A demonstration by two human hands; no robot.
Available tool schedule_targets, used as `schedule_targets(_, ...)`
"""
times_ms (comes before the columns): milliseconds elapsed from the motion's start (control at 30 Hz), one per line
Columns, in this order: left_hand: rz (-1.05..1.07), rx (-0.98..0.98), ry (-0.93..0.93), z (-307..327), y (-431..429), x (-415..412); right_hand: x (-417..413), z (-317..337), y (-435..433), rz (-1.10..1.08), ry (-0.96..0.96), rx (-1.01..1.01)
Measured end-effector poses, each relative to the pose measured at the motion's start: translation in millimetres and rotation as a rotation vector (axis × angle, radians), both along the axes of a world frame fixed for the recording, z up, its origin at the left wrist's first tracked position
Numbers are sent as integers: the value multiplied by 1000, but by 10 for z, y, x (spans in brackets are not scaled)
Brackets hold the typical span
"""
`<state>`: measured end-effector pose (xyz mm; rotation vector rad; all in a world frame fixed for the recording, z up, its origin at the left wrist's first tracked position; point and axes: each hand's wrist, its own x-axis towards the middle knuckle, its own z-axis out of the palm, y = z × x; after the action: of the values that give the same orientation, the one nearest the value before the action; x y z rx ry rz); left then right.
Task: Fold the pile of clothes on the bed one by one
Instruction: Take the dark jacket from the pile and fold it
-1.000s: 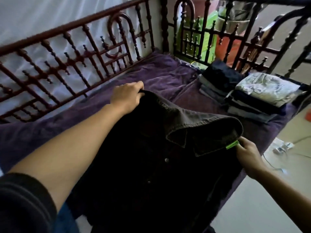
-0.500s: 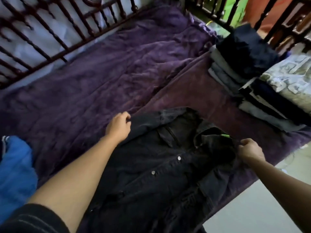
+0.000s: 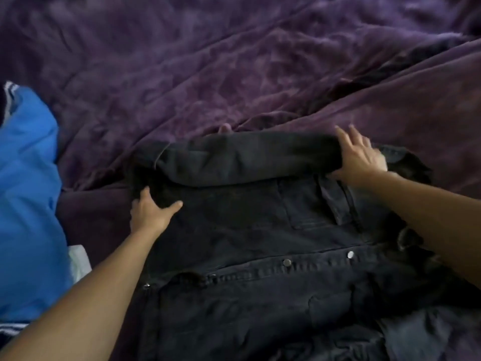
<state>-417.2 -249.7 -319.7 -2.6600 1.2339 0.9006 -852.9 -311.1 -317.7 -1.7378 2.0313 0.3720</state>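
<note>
One black denim jacket point(image 3: 260, 282) lies front up, snaps showing, on the bed's purple bedspread point(image 3: 234, 74), with its far sleeve point(image 3: 247, 160) laid across the chest as a long band. The right hand point(image 3: 361, 157) rests on the shoulder end of that sleeve, its grip apart with fingers spread and flat on the cloth. The left hand point(image 3: 151, 214) sits on the jacket at the other end, thumb splayed. Its fingers run into the dark cloth, so I cannot tell whether that grip is flat or closed on the edge. The step looks like the first sleeve fold, being pressed into place. The next move probably calls for smoothing that band, bringing the near sleeve in the same way, then doubling the body over. Thick denim may spring back unless it is pressed down. Just left lies a blue garment point(image 3: 28, 191), probably waiting its turn.
</note>
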Motion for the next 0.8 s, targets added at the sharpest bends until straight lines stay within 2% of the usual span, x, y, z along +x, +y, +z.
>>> schedule_targets(67,36,-43,-28,-118,-99,2,2,-90,-62,-52,49,61)
schedule_targets(200,27,11,-135,-152,-182,135,-56,72,-199,-89,96,-101)
schedule_targets(300,6,87,-111,-125,-289,281,-131,370,-451,-32,109,-157)
schedule_targets(400,-20,60,-156,-56,-427,351,-180,545,-614,-23,120,-191)
schedule_targets(500,66,55,-127,-18,-478,452,-204,538,-620,-75,104,-211)
schedule_targets(567,96,-30,-30,-1,-518,482,-263,480,-597,-132,87,-193)
schedule_targets(600,63,-132,-28,33,-571,482,-285,457,-595,-164,80,-195)
schedule_targets(700,-39,-436,-133,193,-911,437,-332,377,-653,-268,76,-253)
schedule_targets(800,-16,-553,-169,190,-1328,397,-445,243,-821,-411,72,-306)
